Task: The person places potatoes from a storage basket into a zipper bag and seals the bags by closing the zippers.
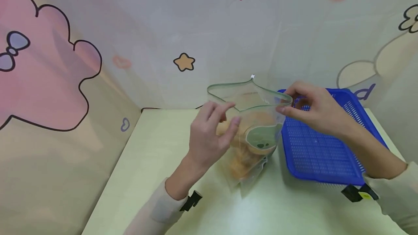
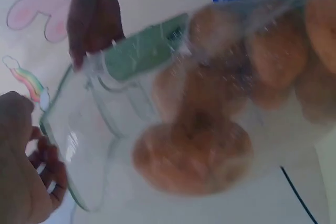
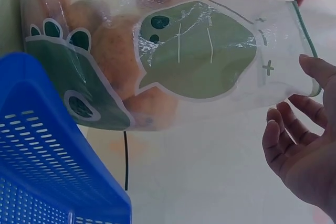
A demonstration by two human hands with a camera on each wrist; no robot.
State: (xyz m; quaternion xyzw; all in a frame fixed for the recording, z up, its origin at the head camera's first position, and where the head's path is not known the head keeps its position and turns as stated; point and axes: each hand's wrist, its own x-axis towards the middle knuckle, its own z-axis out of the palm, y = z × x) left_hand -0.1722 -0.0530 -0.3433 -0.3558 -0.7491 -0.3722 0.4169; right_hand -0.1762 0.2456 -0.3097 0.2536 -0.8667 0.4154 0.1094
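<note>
A clear zip bag (image 1: 261,117) with a green-edged mouth and a green printed figure stands upright on the table, its mouth spread apart. Inside are several rounded orange-brown lumps (image 2: 194,158), blurred by the plastic; what kind they are, I cannot tell. My right hand (image 1: 315,110) pinches the right end of the rim between thumb and fingers. At the left side of the mouth is my left hand (image 1: 210,133), its thumb and index finger apart near the rim. Whether it touches the plastic is unclear.
Just right of the bag, a blue perforated basket (image 1: 321,155) sits on the pale table (image 1: 150,148), partly beneath my right forearm. Behind the table hangs a cloth (image 1: 209,28) printed with cartoon shapes.
</note>
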